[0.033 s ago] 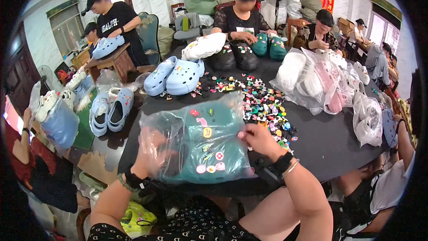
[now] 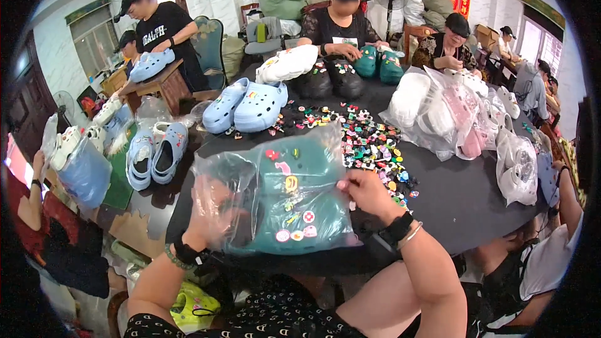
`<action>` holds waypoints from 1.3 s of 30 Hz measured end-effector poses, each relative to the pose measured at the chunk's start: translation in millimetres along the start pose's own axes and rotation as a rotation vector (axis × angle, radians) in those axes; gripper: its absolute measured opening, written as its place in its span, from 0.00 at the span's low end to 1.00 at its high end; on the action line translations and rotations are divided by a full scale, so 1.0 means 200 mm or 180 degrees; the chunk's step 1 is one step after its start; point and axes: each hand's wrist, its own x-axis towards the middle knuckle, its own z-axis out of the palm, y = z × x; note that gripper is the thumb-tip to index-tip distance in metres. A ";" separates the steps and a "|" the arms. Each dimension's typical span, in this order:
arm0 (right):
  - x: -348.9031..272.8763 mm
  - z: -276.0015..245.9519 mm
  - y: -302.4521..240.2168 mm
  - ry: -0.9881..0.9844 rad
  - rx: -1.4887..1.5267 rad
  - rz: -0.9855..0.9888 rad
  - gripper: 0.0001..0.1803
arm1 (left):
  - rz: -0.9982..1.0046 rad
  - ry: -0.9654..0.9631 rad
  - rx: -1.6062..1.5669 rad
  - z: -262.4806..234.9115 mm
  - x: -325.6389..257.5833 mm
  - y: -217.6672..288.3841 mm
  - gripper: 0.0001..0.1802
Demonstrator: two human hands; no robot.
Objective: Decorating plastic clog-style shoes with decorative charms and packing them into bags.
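Note:
A clear plastic bag (image 2: 250,169) holding a pair of teal clogs (image 2: 294,213) studded with colourful charms lies at the near edge of the black round table (image 2: 457,200). My left hand (image 2: 210,216) grips the bag's left side and shows through the plastic. At the bag's right edge, my right hand (image 2: 369,194) pinches the plastic; a black watch and a thin bracelet sit on that wrist.
Loose charms (image 2: 369,141) are scattered mid-table. Beyond them stand light blue clogs (image 2: 250,106), black clogs (image 2: 332,81) and bagged white and pink clogs (image 2: 438,119). Several people work around the table. More blue clogs (image 2: 153,156) lie lower left.

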 end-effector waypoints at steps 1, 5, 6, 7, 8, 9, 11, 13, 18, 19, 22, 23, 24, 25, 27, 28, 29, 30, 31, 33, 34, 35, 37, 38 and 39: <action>-0.01 -0.03 -0.07 0.0100 -0.0046 0.0051 0.11 | -0.0068 0.0137 0.0016 -0.05 0.01 0.03 0.21; -0.01 -0.07 -0.05 0.0380 0.0009 -0.0348 0.10 | 0.0119 0.0441 0.0268 -0.16 0.09 0.12 0.17; -0.02 -0.08 -0.07 0.0370 -0.0038 -0.0280 0.10 | 0.0094 0.0451 0.0281 -0.17 0.08 0.14 0.17; -0.02 -0.10 -0.06 0.0361 -0.0054 -0.0295 0.10 | 0.0168 0.0483 0.0357 -0.17 0.09 0.14 0.16; -0.02 -0.12 -0.04 -0.0026 0.0175 -0.0383 0.12 | 0.0242 0.0516 0.0435 -0.18 0.09 0.14 0.16; -0.03 -0.13 -0.02 -0.0415 0.0405 -0.0468 0.14 | 0.0229 0.0535 0.0440 -0.19 0.09 0.16 0.16; -0.04 -0.13 -0.04 -0.0431 0.0765 -0.0481 0.17 | 0.0391 0.0708 0.0657 -0.21 0.09 0.22 0.15; -0.04 -0.13 0.11 0.0023 0.1169 -0.0545 0.25 | 0.0417 0.0669 0.0756 -0.20 0.11 0.26 0.15; -0.07 -0.10 -0.09 0.0423 0.1280 -0.0689 0.21 | 0.0846 0.0656 0.0655 -0.19 0.05 0.20 0.08; -0.06 -0.09 -0.09 0.0613 0.1228 -0.0717 0.18 | 0.0815 0.0707 0.0799 -0.23 0.09 0.28 0.08; -0.03 -0.12 -0.03 0.1001 0.0904 -0.0745 0.13 | 0.0876 0.0552 0.0957 -0.22 0.11 0.27 0.08; -0.04 -0.14 -0.01 0.1203 0.0618 -0.0732 0.13 | 0.0891 0.0553 0.0941 -0.22 0.11 0.27 0.08; -0.03 -0.15 -0.01 0.1225 0.0607 -0.0719 0.13 | 0.0997 0.0510 0.0834 -0.23 0.12 0.25 0.08; -0.04 -0.17 -0.02 0.1424 0.0381 -0.0760 0.13 | 0.1119 0.0450 0.0691 -0.23 0.13 0.25 0.09; -0.03 -0.19 -0.08 0.1675 -0.0120 -0.0864 0.14 | 0.0934 0.0432 0.0777 -0.24 0.13 0.26 0.09; -0.02 -0.20 -0.09 0.1692 -0.0136 -0.0831 0.14 | 0.0722 0.0456 0.0883 -0.25 0.12 0.27 0.10; -0.02 -0.20 -0.10 0.1636 0.0084 -0.0787 0.14 | 0.0795 0.0607 0.0850 -0.25 0.14 0.27 0.11; -0.03 -0.21 -0.10 0.1580 0.0306 -0.0747 0.14 | 0.0807 0.0596 0.0821 -0.26 0.14 0.29 0.11; -0.02 -0.24 -0.07 0.1567 0.0381 -0.0798 0.14 | 0.0715 0.0544 0.0778 -0.26 0.15 0.31 0.12; -0.04 -0.25 -0.03 0.1475 0.0614 -0.0794 0.14 | 0.0602 0.0280 0.0742 -0.27 0.16 0.32 0.17; -0.02 -0.26 -0.04 0.1353 0.0881 -0.0856 0.14 | 0.0641 0.0317 0.0721 -0.26 0.18 0.32 0.17; -0.05 -0.25 -0.06 0.1309 0.0701 -0.0765 0.14 | 0.0587 0.0403 0.0524 -0.26 0.19 0.32 0.18; -0.04 -0.20 -0.05 0.0915 0.1083 -0.0629 0.14 | 0.0413 0.0423 0.0395 -0.24 0.18 0.28 0.17; -0.09 -0.16 -0.11 0.0798 0.1412 -0.0567 0.18 | 0.0412 0.0408 0.0382 -0.25 0.16 0.27 0.17; -0.08 -0.15 -0.08 0.0215 0.1708 -0.0414 0.25 | 0.0290 0.0578 0.0421 -0.24 0.15 0.25 0.16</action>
